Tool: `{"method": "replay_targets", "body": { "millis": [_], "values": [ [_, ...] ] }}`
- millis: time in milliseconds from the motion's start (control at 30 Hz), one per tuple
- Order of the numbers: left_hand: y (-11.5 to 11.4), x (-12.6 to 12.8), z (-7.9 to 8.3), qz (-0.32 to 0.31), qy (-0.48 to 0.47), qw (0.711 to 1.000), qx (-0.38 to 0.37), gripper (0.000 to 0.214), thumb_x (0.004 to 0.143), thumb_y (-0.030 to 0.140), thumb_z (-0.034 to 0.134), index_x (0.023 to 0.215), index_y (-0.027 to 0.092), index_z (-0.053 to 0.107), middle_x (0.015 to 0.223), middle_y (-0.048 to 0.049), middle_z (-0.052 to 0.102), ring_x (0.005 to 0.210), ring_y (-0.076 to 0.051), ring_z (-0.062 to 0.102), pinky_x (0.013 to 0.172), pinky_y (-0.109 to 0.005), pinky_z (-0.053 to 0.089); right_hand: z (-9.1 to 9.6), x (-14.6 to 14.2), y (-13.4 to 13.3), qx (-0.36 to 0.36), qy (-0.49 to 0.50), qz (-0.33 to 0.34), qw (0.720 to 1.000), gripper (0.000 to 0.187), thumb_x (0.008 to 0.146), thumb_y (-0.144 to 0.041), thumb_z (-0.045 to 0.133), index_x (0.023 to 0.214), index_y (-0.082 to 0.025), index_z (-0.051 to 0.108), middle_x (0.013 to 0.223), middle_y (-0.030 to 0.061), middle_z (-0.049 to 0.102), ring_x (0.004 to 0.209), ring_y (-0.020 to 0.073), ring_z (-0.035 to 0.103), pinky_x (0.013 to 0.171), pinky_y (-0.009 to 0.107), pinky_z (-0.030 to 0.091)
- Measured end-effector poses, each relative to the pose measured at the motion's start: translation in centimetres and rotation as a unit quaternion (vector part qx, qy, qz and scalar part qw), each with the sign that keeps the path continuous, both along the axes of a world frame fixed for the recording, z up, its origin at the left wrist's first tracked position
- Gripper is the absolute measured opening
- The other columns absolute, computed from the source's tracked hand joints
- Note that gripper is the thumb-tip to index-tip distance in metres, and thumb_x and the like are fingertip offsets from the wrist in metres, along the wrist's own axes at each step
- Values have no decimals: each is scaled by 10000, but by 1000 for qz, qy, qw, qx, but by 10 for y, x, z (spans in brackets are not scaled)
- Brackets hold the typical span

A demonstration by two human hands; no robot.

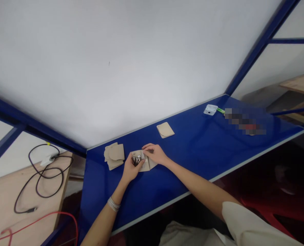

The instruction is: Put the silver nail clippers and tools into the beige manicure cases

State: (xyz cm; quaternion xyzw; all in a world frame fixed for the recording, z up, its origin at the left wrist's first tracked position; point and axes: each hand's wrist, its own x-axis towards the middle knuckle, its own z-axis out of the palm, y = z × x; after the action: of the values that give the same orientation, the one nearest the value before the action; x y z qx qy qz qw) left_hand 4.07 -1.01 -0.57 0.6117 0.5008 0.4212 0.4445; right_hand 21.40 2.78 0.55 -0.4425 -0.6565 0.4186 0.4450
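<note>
On the blue table (193,160) lies a beige cloth pouch (147,164) under both my hands. My left hand (131,168) is closed on a small bunch of shiny metal pieces (136,159) at the pouch's left edge. My right hand (155,153) rests on top of the pouch with its fingers curled, pinching the cloth beside the metal pieces. A silver bracelet (113,204) sits on my left wrist.
A pile of beige pouches (114,155) lies just left of my hands, and a single one (165,130) lies further back. A small white device (210,109) with a green piece sits at the far right. A wooden bench with black cable (42,171) and red wire stands at left.
</note>
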Motion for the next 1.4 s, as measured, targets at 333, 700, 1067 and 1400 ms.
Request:
{"method": "replay_targets", "body": {
  "millis": [333, 700, 1067, 1400],
  "values": [
    [0, 0, 0, 8, -4, 1000, -15, 438, 726, 365, 726, 1058, 156, 532, 939, -56, 644, 855, -174, 616, 795, -296, 487, -2, 1, 2, -10, -5, 12, 1000, 164, 801, -209, 586, 759, -181, 742, 977, 75, 715, 915, 188, 662, 876, 342, 485],
    [-1, 0, 1, 1, -13, 1000, -15, 431, 733, 326, 723, 1077, 159, 524, 963, -55, 633, 875, -173, 606, 811, -302, 486, 2, 5, 4, -49, -4, 55, 997, 170, 805, -269, 607, 785, -185, 754, 1042, 81, 703, 953, 200, 651, 899, 357, 472],
    [1, 0, 0, -6, -22, 1000, -19, 439, 736, 318, 720, 1094, 158, 523, 988, -68, 640, 891, -182, 614, 814, -315, 490, 0, 4, 4, -52, -2, 50, 997, 139, 770, -291, 659, 785, -195, 759, 1040, 76, 699, 952, 200, 650, 917, 355, 460],
    [0, -2, 4, -16, -8, 999, -34, 384, 730, 329, 725, 1010, 163, 522, 866, -15, 604, 773, -136, 573, 721, -256, 472, 3, 4, 4, -55, 34, 20, 998, 135, 755, -292, 664, 741, -188, 750, 971, 75, 722, 910, 199, 662, 894, 349, 475]
  ]
}}
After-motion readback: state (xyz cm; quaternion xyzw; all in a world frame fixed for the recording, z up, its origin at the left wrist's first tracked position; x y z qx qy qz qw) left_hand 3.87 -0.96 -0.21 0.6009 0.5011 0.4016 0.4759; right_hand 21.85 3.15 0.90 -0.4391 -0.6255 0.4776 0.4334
